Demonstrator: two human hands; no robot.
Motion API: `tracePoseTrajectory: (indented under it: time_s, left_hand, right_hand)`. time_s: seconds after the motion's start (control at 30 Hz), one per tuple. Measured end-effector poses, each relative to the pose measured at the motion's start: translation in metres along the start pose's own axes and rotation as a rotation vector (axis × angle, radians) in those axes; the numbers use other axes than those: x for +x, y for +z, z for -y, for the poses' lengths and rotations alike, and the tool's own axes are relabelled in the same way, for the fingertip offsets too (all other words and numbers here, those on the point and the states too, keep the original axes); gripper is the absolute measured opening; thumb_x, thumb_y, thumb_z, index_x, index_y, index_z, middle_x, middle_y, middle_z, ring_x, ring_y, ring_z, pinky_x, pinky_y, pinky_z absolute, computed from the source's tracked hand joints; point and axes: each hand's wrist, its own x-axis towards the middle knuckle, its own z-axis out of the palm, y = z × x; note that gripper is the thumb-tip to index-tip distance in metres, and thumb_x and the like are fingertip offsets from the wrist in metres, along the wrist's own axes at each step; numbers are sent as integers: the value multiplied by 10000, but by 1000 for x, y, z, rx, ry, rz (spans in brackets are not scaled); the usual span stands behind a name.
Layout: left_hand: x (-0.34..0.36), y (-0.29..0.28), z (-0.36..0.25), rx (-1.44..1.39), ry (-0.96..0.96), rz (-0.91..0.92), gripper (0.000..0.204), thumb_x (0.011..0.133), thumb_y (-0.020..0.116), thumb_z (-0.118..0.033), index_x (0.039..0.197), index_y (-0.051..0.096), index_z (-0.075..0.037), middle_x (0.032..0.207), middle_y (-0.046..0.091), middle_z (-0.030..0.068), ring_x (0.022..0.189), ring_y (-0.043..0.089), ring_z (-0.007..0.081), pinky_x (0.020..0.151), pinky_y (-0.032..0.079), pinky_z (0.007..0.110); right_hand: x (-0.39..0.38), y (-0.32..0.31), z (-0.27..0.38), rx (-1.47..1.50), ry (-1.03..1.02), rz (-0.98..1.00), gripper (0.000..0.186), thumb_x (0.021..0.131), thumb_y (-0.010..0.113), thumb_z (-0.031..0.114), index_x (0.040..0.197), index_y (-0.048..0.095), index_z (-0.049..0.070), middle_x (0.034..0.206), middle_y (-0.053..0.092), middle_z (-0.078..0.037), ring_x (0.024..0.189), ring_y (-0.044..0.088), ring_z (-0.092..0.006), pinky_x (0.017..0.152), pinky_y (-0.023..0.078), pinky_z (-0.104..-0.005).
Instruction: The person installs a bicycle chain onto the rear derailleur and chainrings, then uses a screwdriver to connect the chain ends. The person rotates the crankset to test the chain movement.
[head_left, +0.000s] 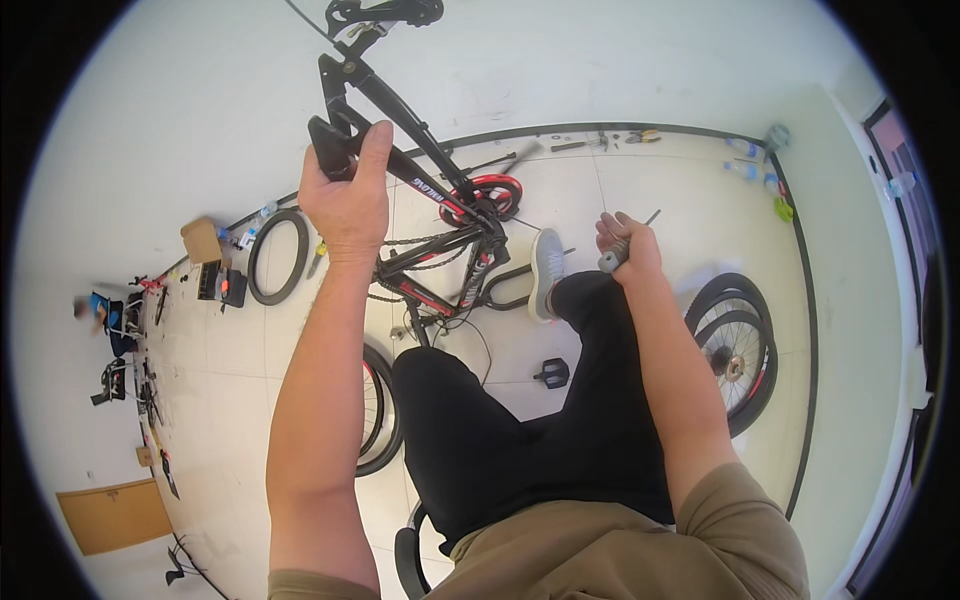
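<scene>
A black bicycle frame (405,172) with red and white markings stands tilted on the floor in front of me. My left hand (345,200) is closed round a black tube end at its upper left. A derailleur (385,12) shows at the top, and the red-rimmed chainring (505,190) lies behind the frame's middle. In my right hand (632,250), over my right knee, is a screwdriver with a grey handle (613,257). Its thin shaft points up and right, apart from the frame. Part of the handle is hidden by my fingers.
Two stacked wheels (740,350) lie at right. Another wheel (385,435) is beside my left knee, near a black pedal (551,373). A tyre (279,257) and cardboard box (203,240) are at left. A hammer (567,146) and pliers (643,137) lie along the far wall.
</scene>
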Motion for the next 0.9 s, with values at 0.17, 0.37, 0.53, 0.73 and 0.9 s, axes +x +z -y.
tracePoseTrajectory:
  time_s: [0.17, 0.37, 0.53, 0.73, 0.9]
  left_hand:
    - [0, -1, -1, 47, 6, 10, 317, 814, 829, -305, 894, 676, -39, 686, 537, -61, 625, 430, 44, 586, 375, 215]
    - [1, -1, -2, 36, 19, 11, 310, 822, 825, -298, 895, 676, -37, 707, 558, -61, 639, 437, 43, 597, 377, 212]
    - [2, -1, -1, 30, 19, 19, 306, 826, 822, -297, 899, 677, -37, 725, 567, -63, 653, 442, 43, 606, 376, 207]
    - [2, -1, 0, 39, 28, 15, 307, 825, 822, -299, 898, 676, -38, 729, 570, -59, 658, 442, 46, 612, 379, 210]
    - [2, 0, -1, 32, 27, 16, 307, 824, 824, -294, 900, 674, -37, 735, 572, -59, 663, 446, 48, 616, 381, 211]
  right_hand:
    - [-4, 2, -2, -19, 4, 13, 694, 762, 452, -33, 1440, 308, -75, 1255, 553, -222, 1015, 609, -285, 796, 531, -368]
    - [-3, 4, -4, -18, 16, -3, 704, 738, 460, -36, 1427, 321, -83, 1254, 550, -226, 1005, 605, -289, 790, 532, -361]
    - [-1, 3, -6, -25, 17, 2, 702, 732, 464, -35, 1419, 328, -90, 1244, 552, -230, 998, 607, -289, 781, 536, -356]
    - [0, 2, -7, -41, 13, 0, 687, 732, 470, -34, 1405, 348, -95, 1232, 558, -232, 996, 610, -291, 768, 540, -357]
    - [0, 2, -6, -36, 13, -22, 686, 711, 478, -54, 1387, 367, -95, 1223, 559, -231, 990, 611, -292, 759, 538, -354]
